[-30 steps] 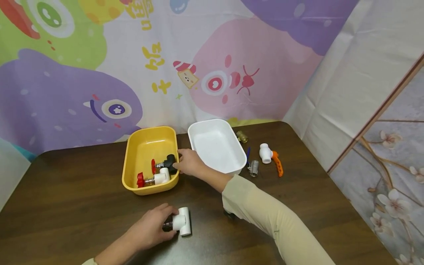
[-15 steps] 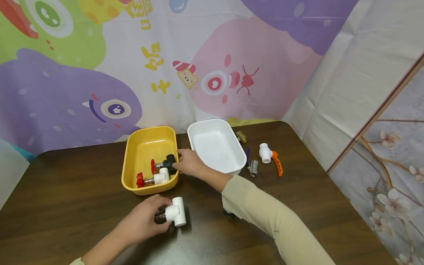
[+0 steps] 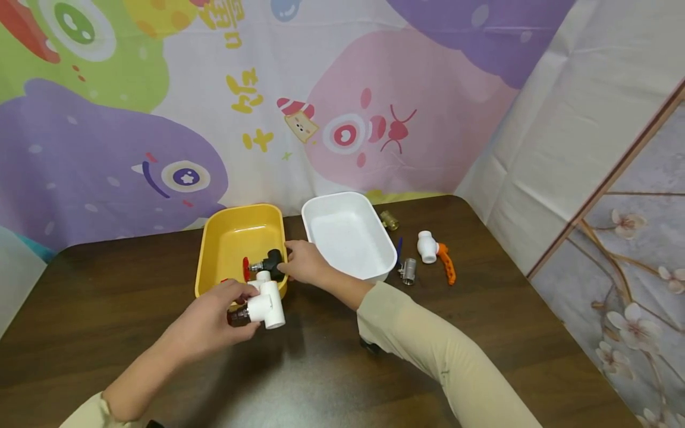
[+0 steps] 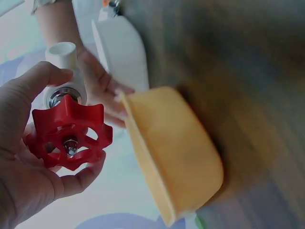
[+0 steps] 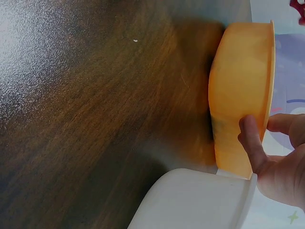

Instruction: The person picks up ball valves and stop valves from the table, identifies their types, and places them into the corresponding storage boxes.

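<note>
My left hand (image 3: 200,321) grips a white tee-shaped stop valve (image 3: 266,306) by its handwheel end, raised in front of the near edge of the yellow tub (image 3: 216,238). In the left wrist view the valve's red handwheel (image 4: 69,114) faces the camera, thumb on one side and fingers curled round the other. The right hand (image 3: 306,261) pinches the tub's right rim, its thumb (image 5: 252,138) on the outer wall. Inside the tub lies a black stop valve (image 3: 272,263) with a red handwheel; another white valve (image 3: 262,276) there is mostly hidden behind the held one.
A white tub (image 3: 348,232) stands just right of the yellow one. Farther right on the dark wooden table (image 3: 481,333) lie a brass fitting (image 3: 390,220), a steel valve (image 3: 408,271) with a blue handle, and a white ball valve (image 3: 427,248) with an orange handle. A printed cloth hangs behind.
My left hand has lifted the white valve off the table and carried it forward and left to the yellow tub's near rim. The right hand has stayed on the tub's rim.
</note>
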Motion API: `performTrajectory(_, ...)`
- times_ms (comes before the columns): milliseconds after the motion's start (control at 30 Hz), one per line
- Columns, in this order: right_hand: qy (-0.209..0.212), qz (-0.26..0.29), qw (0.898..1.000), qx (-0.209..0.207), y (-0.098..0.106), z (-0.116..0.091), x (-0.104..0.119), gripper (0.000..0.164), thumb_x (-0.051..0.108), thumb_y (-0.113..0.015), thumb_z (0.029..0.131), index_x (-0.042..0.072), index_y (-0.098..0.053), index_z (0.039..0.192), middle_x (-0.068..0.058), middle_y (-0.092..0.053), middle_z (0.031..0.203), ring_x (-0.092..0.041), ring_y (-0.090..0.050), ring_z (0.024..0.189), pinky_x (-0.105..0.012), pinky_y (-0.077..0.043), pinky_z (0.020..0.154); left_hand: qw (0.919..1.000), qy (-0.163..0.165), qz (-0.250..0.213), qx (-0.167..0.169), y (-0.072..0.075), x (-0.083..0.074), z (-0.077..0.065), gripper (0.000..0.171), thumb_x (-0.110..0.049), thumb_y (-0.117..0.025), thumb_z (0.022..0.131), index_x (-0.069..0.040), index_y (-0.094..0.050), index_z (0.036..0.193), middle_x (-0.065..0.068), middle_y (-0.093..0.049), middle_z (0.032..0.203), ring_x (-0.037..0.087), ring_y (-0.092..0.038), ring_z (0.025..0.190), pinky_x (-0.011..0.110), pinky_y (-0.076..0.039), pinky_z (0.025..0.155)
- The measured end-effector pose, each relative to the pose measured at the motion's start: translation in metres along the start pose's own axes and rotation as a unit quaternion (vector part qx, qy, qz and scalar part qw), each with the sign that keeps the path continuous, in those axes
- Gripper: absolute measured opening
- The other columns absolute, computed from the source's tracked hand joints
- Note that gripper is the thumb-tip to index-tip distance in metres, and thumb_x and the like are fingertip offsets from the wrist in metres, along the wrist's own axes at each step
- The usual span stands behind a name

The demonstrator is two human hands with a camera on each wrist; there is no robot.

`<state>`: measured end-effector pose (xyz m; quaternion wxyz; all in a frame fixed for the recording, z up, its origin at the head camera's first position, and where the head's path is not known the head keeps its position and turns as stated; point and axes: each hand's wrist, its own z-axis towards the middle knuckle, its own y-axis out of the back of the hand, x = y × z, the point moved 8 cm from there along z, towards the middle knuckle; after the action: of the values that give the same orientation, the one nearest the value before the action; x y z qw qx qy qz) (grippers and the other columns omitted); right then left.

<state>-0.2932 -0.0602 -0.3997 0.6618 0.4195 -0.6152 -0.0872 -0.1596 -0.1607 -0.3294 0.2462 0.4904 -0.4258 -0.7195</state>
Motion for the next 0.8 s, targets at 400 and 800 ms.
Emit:
performTrajectory(400, -0.003, 0.001, 1.0, 0.002, 0.002, 0.0, 0.001, 0.053, 0.013, -0.066, 0.086, 0.0, -0.047, 0.134, -0.011, -0.07, 0.083, -0.023, -0.069, 0.067, -0.019, -0.049, 0.05, 0.9995, 0.03, 0.006, -0.006, 0.024, 0.016, 0.025, 0.042, -0.017, -0.079, 0.073, -0.002, -0.06, 0.108, 0.011, -0.062, 0.101, 0.022, -0.059, 0.086, 0.037, -0.055, 0.074)
performTrajectory(800, -0.004, 0.001, 1.0, 0.01, 0.001, -0.001, 0.001, 0.054, 0.012, -0.065, 0.086, 0.0, -0.046, 0.135, -0.012, -0.071, 0.086, -0.023, -0.069, 0.068, -0.018, -0.049, 0.051, 0.9968, 0.076, 0.014, 0.02, 0.03, 0.037, 0.041, 0.049, -0.022, -0.076, 0.076, 0.0, -0.057, 0.115, 0.016, -0.06, 0.107, 0.026, -0.055, 0.091, 0.042, -0.053, 0.079)
